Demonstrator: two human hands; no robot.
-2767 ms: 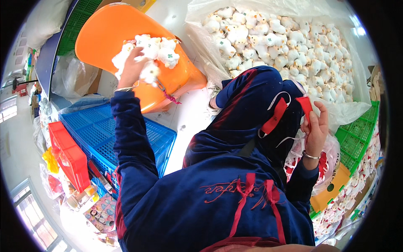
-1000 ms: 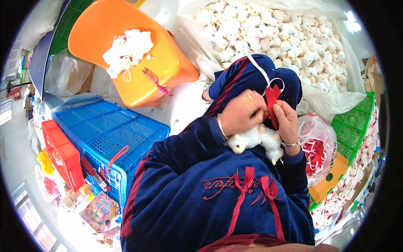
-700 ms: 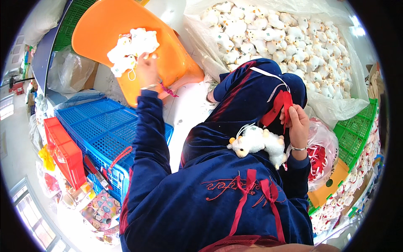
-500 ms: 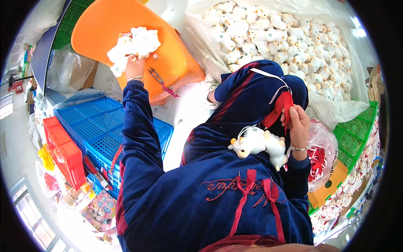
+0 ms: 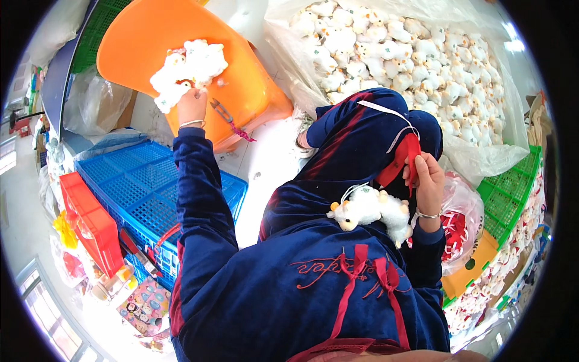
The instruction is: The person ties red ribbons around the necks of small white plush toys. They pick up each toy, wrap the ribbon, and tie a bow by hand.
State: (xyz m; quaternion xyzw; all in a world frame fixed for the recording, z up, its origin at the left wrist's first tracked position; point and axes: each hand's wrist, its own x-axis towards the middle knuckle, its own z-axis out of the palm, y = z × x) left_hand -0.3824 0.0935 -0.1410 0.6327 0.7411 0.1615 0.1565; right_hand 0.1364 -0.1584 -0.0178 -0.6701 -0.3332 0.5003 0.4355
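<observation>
My left hand [image 5: 193,107] reaches out to an orange plastic chair [image 5: 145,36], its fingers closed on a small white plush animal [image 5: 170,95] at the near side of a little heap. Other white plush animals [image 5: 204,62] lie just beyond it on the seat. My right hand [image 5: 428,181] pinches a red ribbon [image 5: 412,158] over my right thigh. A thin white strap [image 5: 386,110] runs from near the ribbon across my knee. On my lap rest white plush toys [image 5: 359,209], one with a white loop at its head. They lie left of my right hand.
Small snips [image 5: 221,110] with a pink tie lie on the chair. A big clear plastic bag [image 5: 289,66] full of white plush toys [image 5: 392,54] stands ahead. Blue crates [image 5: 129,175] and a red bin [image 5: 90,223] are on the left; a bag of red ribbons [image 5: 455,235] is on the right.
My left hand has shifted slightly with the plush animal, and more of its orange-and-white face shows. My right hand keeps its pinch on the red ribbon.
</observation>
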